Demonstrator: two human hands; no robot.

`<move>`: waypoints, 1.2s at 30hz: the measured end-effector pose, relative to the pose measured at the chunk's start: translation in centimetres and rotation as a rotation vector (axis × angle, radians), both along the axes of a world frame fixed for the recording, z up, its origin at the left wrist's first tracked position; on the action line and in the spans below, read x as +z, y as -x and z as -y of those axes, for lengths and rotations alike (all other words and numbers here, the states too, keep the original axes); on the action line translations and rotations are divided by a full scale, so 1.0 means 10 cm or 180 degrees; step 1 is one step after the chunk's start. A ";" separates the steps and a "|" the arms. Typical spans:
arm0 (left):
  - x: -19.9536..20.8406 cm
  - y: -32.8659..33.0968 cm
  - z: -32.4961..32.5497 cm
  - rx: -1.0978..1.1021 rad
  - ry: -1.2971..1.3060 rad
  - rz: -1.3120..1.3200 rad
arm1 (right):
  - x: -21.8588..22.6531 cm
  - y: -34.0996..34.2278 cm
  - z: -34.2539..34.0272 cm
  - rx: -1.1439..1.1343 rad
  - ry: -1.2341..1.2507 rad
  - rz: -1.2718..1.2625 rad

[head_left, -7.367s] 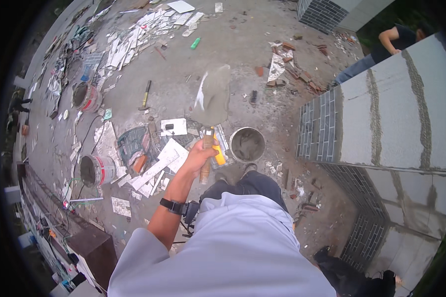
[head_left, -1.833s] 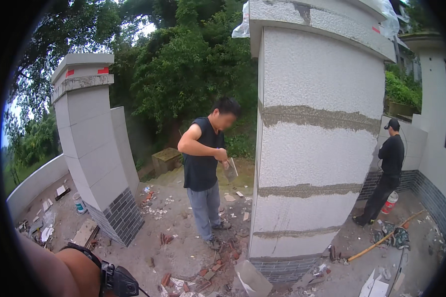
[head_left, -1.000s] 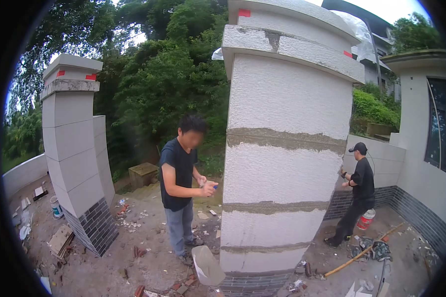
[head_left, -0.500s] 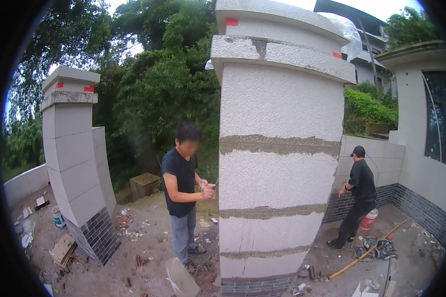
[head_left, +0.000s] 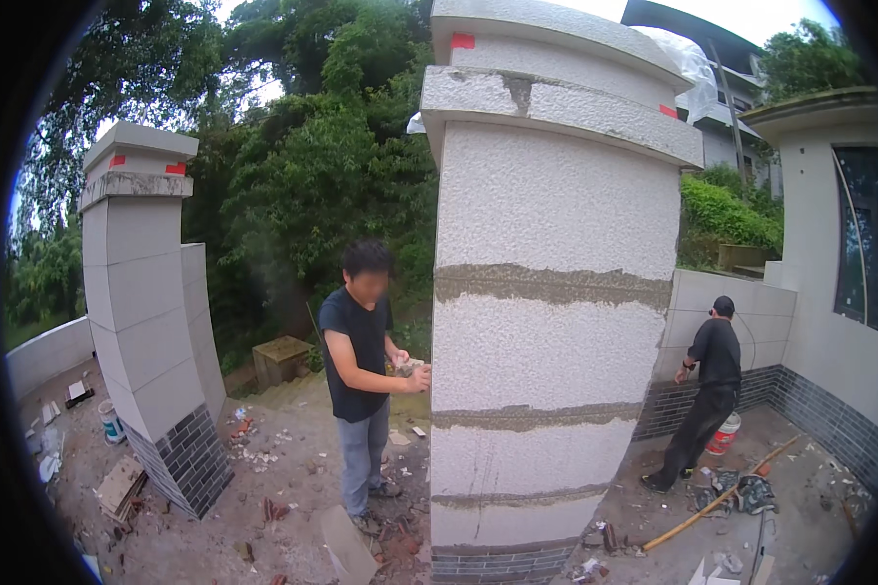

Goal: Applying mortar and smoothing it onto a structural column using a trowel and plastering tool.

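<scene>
Neither my left hand nor my right hand shows in the head view. Closest to me is a tall white rough-textured pillar (head_left: 546, 351), with grey-brown mortar bands across its face and dark brick-pattern tiles (head_left: 498, 565) at its foot. A person in a dark shirt (head_left: 356, 336) stands just left of it. That person's one hand (head_left: 418, 378) reaches to the pillar's left edge; the other, by the chest, holds something small and pale that I cannot make out. At the right, a second person in dark clothes and a cap (head_left: 714, 380) leans toward the low wall.
Another pillar (head_left: 146, 312), clad in pale panels, stands at left beside a bucket (head_left: 112, 424) and stacked boards (head_left: 122, 487). Rubble and tile scraps litter the ground. At right lie a long wooden pole (head_left: 722, 497) and camouflage cloth (head_left: 754, 494), near a red-and-white bucket (head_left: 724, 435).
My view has shifted slightly. The near person's hand has moved to the pillar's edge, and a small blue thing there no longer shows. The far person has shifted right, leaning more toward the wall.
</scene>
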State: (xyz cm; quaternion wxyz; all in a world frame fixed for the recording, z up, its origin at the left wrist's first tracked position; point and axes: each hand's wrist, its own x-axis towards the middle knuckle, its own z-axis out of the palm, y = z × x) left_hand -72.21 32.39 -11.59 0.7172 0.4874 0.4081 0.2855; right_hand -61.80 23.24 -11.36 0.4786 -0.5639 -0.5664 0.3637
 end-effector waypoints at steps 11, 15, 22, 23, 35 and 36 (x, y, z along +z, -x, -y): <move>-0.12 -0.18 -0.28 0.0756 -0.0022 0.0143 | 0.44 0.02 0.22 0.0433 0.1063 -0.0799; -0.20 -0.32 -0.51 0.1085 -0.0107 0.0124 | 0.33 0.02 0.18 0.0364 0.0865 -0.0789; -0.60 -0.38 -0.69 0.1563 -0.0384 0.0033 | 0.26 -0.03 0.21 0.0474 0.0813 -0.0809; -0.63 -0.37 -0.70 0.1591 -0.0400 0.0031 | 0.26 -0.03 0.22 0.0484 0.0814 -0.0840; -0.46 -0.42 -0.53 0.1784 0.0311 0.0436 | 0.27 -0.02 0.28 0.0548 0.0869 -0.0895; -0.60 -0.42 -0.55 0.1741 0.0163 0.0475 | 0.27 -0.02 0.29 0.0558 0.0868 -0.0886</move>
